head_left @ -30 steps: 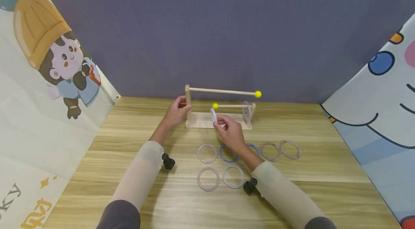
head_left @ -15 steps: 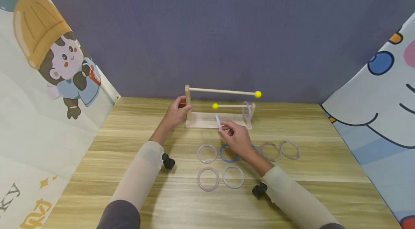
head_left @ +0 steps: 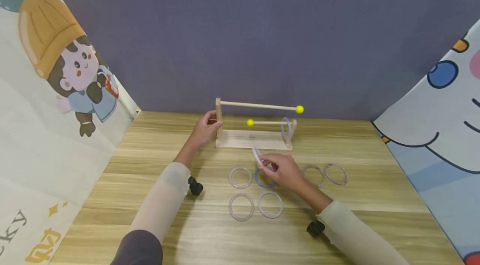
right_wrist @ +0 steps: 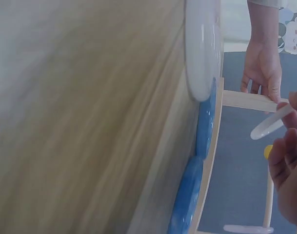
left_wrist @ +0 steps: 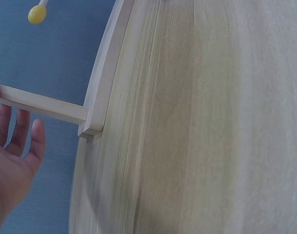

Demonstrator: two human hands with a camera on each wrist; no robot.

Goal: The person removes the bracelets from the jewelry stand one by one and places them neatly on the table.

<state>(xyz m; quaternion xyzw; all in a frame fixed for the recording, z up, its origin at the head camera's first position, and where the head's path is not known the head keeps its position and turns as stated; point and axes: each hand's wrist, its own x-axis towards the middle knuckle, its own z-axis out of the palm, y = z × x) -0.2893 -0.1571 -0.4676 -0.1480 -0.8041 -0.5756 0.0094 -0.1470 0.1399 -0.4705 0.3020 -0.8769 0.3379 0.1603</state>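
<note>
A wooden rack (head_left: 245,139) stands at the back of the table, with a long upper rod and a shorter lower one, each tipped by a yellow ball. My left hand (head_left: 204,131) holds its left post (left_wrist: 46,105), thumb on one side and fingers on the other. A pale lilac bangle (head_left: 286,128) hangs on the lower rod near the right post. In front of the rack's base, my right hand (head_left: 285,169) pinches a white bangle (head_left: 256,156), tilted and seen nearly edge-on. The right hand partly covers a blue bangle (head_left: 262,183).
On the table (head_left: 180,231) lie more bangles: a pinkish one (head_left: 230,178), a mauve one (head_left: 241,219), a whitish one (head_left: 270,217) and two brownish ones at right, one being the far-right bangle (head_left: 336,183). A dark wall (head_left: 255,40) rises behind the rack.
My right hand has drawn back from the lower rod's ball toward me and slightly right, carrying the white bangle. The left hand keeps its place on the post.
</note>
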